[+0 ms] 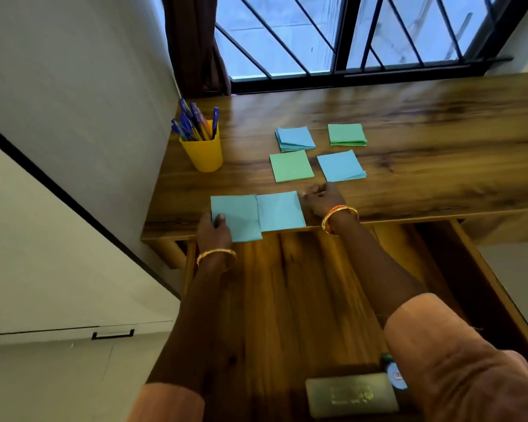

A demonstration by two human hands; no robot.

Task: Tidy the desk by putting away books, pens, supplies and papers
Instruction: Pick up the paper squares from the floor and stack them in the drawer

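On the table (409,123), two blue paper squares lay side by side at its near edge. The left hand (214,229) pinched the left blue sheet (235,216), thumb on top. The right blue sheet (279,210) lay at nine o'clock from the right hand (323,199), whose curled fingers touched its edge, gripping nothing visible.

Glossy wood-grain desk (409,117), matt paper squares (291,166), smooth yellow plastic cup (203,155).
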